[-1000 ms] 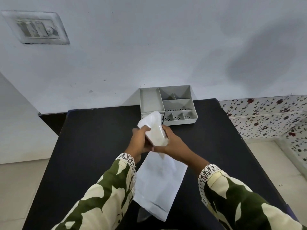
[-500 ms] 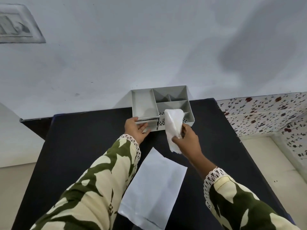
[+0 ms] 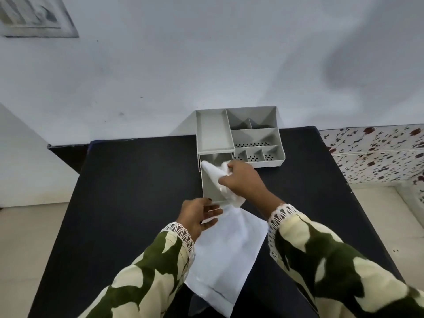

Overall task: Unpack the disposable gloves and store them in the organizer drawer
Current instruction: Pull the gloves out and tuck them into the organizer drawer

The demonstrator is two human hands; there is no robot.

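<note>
Gloves (image 3: 216, 177) clamped in right hand (image 3: 243, 180) hang over the open drawer (image 3: 211, 191), long axis running 10-to-4; left hand (image 3: 197, 214), fingers apart, steadies its 6 o'clock front.

Left hand (image 3: 199, 215): centre of the frame, slightly below the middle; palm down, fingers spread and pointing right, nothing clasped.
Left forearm: runs from the lower left edge up toward the centre; green-and-cream patterned sleeve with a white lace cuff at the wrist.
Right hand (image 3: 242, 180): just above and right of the left hand; knuckles up, fingers curled closed on the gloves (image 3: 214, 174).
Right forearm: enters from the lower right corner, angled up-left; same patterned sleeve and lace cuff.
Hands: apart, not touching.
</note>
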